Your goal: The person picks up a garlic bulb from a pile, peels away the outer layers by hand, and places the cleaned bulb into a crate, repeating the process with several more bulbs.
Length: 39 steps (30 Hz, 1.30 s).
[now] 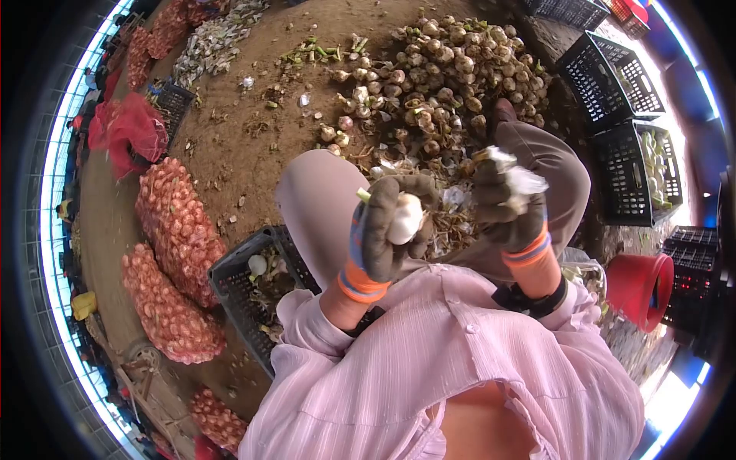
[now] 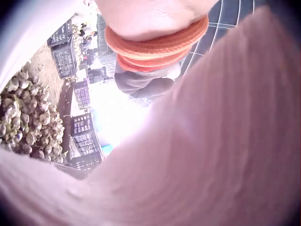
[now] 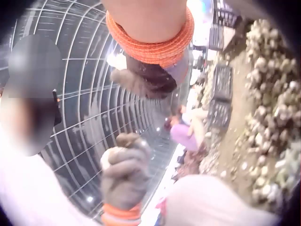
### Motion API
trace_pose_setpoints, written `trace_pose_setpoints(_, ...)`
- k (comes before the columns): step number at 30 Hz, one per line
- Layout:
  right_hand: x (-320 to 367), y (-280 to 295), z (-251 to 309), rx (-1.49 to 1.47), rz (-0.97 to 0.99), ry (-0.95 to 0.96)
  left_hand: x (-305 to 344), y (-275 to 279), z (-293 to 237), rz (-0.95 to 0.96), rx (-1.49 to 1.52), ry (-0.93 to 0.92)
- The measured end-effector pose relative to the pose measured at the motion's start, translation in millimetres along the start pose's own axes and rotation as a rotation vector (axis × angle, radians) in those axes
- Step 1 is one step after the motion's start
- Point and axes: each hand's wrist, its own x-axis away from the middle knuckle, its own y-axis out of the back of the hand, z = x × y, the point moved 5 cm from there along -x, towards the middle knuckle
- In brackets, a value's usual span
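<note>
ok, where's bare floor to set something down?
Best patch: dirt floor between the full mesh sacks and the left knee, a few scraps on it. Crowded: the garlic heap ahead, and the right side, with crates and a red bucket.

Left hand point(image 1: 389, 230) and right hand point(image 1: 510, 195): both gloved. Gloves point(image 3: 126, 176) dark grey-brown across the fingers, with blue fabric toward the wrist. Directly behind each grip, ribbed knit cuffs point(image 1: 530, 251), orange with blue-grey banding. Further back, black wrist bands point(image 1: 548, 302), one per arm. Behind the bands, a pale pink blouse point(image 1: 368, 383): fine lengthwise ribbing, loose sleeves, buttoned front placket, a round light button point(image 1: 471, 328), ruffled neck edging. Either side of the grips, plain taupe trousers point(image 1: 313, 203). Ahead of the right grip, reddish-brown footwear point(image 1: 504, 111), partly visible; details indeterminate.
</note>
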Motion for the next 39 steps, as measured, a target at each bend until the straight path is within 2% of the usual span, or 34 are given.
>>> trace_pose_setpoints(1, 6.0, 4.6, 17.9, 0.095, 0.033, -0.069, -0.2, 4.1, -2.3, 0.099, 0.033, -0.017)
trace_pose_setpoints(2, 9.9, -1.2, 22.8, 0.456, -0.013, 0.026, 0.9, 5.9, -3.8, 0.198, 0.066, -0.032)
trace_pose_setpoints(3, 13.9, -7.0, 27.3, 0.821, -0.092, 0.102, 1.7, 8.3, -3.3, 0.202, -0.016, -0.06)
trace_pose_setpoints(4, 12.5, -12.8, 36.0, 1.547, -0.289, 0.257, 2.2, 8.9, -2.8, 0.206, -0.096, -0.087)
trace_pose_setpoints(5, 12.5, -17.7, 25.5, 1.662, -0.281, 0.296, 2.5, 9.4, -1.6, 0.212, -0.176, -0.115)
trace_pose_setpoints(6, 15.7, -23.9, 13.0, 1.776, -0.275, 0.342, 1.8, 10.1, -1.1, 0.243, -0.338, -0.235)
trace_pose_setpoints(7, 16.4, -28.9, -1.8, 1.35, -0.222, 0.107, -2.7, 11.1, 1.0, 0.278, -0.498, -0.358)
trace_pose_setpoints(8, 16.4, -34.8, -16.2, 1.182, -0.23, -0.033, -4.0, 8.4, -1.2, 0.273, -0.593, -0.406)
trace_pose_setpoints(10, 10.6, -25.3, -37.1, 1.184, -0.092, 0.041, -6.2, 2.9, -5.6, 0.249, -0.781, -0.506)
trace_pose_setpoints(11, 11.3, -25.7, -42.8, 1.305, -0.179, 0.132, -4.2, 5.0, -1.7, 0.174, -0.772, -0.444)
trace_pose_setpoints(12, 9.5, -24.6, -39.9, 1.514, -0.177, 0.268, -1.5, 7.8, 1.6, 0.098, -0.764, -0.384)
trace_pose_setpoints(14, 10.0, -31.3, -43.0, 1.971, 0.119, 0.537, 2.0, 9.9, -1.6, 0.039, -0.804, -0.385)
trace_pose_setpoints(18, 12.0, -16.5, -37.7, 1.04, -0.256, 0.063, 7.2, 4.0, -13.2, 0.076, -0.963, -0.539)
trace_pose_setpoints(19, 15.5, -24.0, -35.9, 1.06, -0.341, -0.015, 6.1, 3.6, -15.2, 0.073, -0.992, -0.56)
trace_pose_setpoints(20, 13.4, -26.6, -37.1, 1.126, -0.31, 0.01, 3.7, 3.5, -16.6, 0.073, -1.019, -0.581)
trace_pose_setpoints(22, 8.0, -31.7, -42.5, 1.257, -0.246, 0.062, 4.2, 0.9, -11.3, 0.131, -1.339, -0.794)
trace_pose_setpoints(24, 8.7, -35.4, -42.1, 1.259, -0.295, -0.036, 5.9, -6.9, -13.3, 0.13, -1.363, -0.763)
trace_pose_setpoints(26, 7.7, -40.2, -40.5, 1.264, -0.335, -0.136, 5.5, -18.6, -21.8, 0.181, -1.301, -0.833)
trace_pose_setpoints(28, 10.0, -29.1, -32.5, 1.189, -0.302, -0.109, 4.6, -0.6, -16.9, 0.161, -1.13, -0.669)
trace_pose_setpoints(29, 10.9, -29.3, -31.9, 1.177, -0.296, -0.105, 5.2, -4.4, -18.0, 0.139, -1.111, -0.644)
trace_pose_setpoints(30, 10.9, -31.4, -32.9, 1.166, -0.291, -0.1, 5.9, -8.0, -19.0, 0.117, -1.092, -0.621)
trace_pose_setpoints(31, 14.7, -33.8, -34.5, 1.135, -0.37, -0.083, 3.0, -3.0, -18.0, 0.126, -1.194, -0.712)
trace_pose_setpoints(32, 14.1, -35.0, -36.3, 1.292, -0.282, -0.016, 1.6, -3.8, -18.2, 0.137, -1.294, -0.805)
trace_pose_setpoints(34, 14.1, -34.8, -39.3, 1.597, -0.096, 0.124, 0.8, -6.8, -16.1, 0.131, -1.349, -0.762)
trace_pose_setpoints(35, 14.9, -45.0, -37.7, 2.016, -0.008, 0.283, 1.2, -8.5, -15.3, 0.126, -1.377, -0.742)
trace_pose_setpoints(38, 12.9, -33.5, -18.9, 1.861, -0.299, 0.24, -1.2, 14.3, 1.5, 0.095, -0.896, -0.35)
trace_pose_setpoints(39, 11.4, -28.7, 0.5, 2.242, -0.362, 0.402, -0.2, 9.2, -5.8, 0.137, -0.746, -0.417)
